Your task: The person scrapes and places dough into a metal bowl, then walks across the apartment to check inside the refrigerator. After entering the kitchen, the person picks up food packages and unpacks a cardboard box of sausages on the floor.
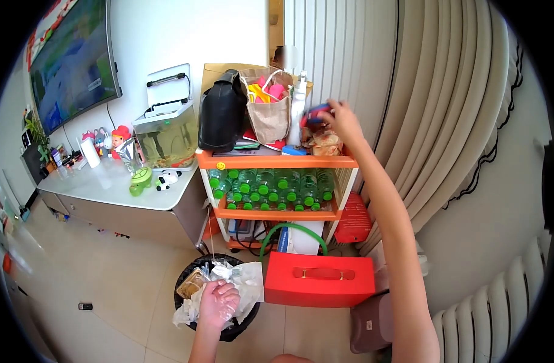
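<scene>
My right hand [345, 124] is at the right end of the cart's top shelf. Its fingers close on a small blue-and-red object [316, 115], whose kind I cannot make out. Just below it lies a crinkled brown-and-clear plastic bag [325, 144]. A white bottle [298, 106] stands to the left, beside a paper bag [270, 124] with pink and yellow things inside. Palm up and fingers curled, my left hand [219, 304] is above the trash bin [186, 270]; a shiny, whitish bit shows at the palm, too unclear to name. White paper and a clear food box [192, 284] lie in the bin.
The orange-and-white cart [271, 215] holds several green-capped bottles [268, 184] and a black bag [221, 115]. A red box [319, 290] stands before it, right of the bin. At left, a cabinet [159, 196] bears a fish tank [166, 139]. Curtains [440, 121] hang at right.
</scene>
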